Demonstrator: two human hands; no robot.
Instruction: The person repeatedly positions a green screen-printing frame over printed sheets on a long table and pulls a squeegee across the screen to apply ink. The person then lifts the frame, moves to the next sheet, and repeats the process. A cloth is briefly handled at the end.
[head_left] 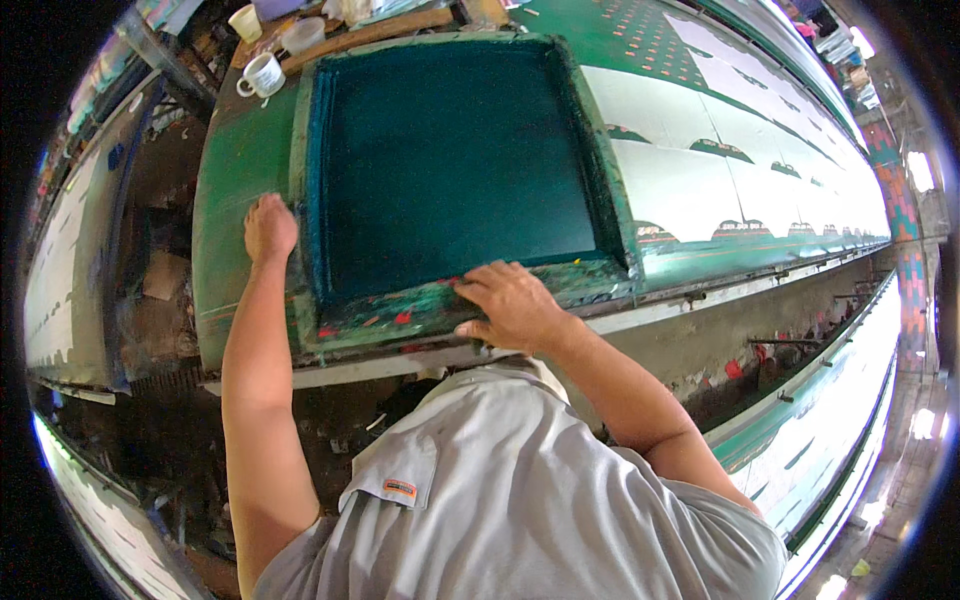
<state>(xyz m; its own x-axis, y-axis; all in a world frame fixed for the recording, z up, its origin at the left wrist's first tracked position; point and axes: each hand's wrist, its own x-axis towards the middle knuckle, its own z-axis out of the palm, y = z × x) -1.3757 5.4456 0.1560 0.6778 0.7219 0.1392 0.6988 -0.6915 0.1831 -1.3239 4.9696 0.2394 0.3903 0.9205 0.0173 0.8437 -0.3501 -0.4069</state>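
Observation:
A square screen frame (pixel 610 180) with a dark teal mesh (pixel 450 160) lies on the green table; its wooden bars are smeared with green paint and red flecks. My right hand (pixel 505 305) grips the frame's near bar, fingers over the top and thumb at the front. My left hand (pixel 268 225) is just left of the frame, over the green table surface (pixel 240 150); its fingers are curled and slightly blurred, and I cannot tell whether they hold anything.
A white mug (pixel 262 76), cream cup (pixel 246 22) and plastic bowl (pixel 301 36) sit near a wooden plank (pixel 380 30) at the back left. White printed panels (pixel 750 180) run along the table to the right. Another long table (pixel 70 260) stands left, beyond a dark gap.

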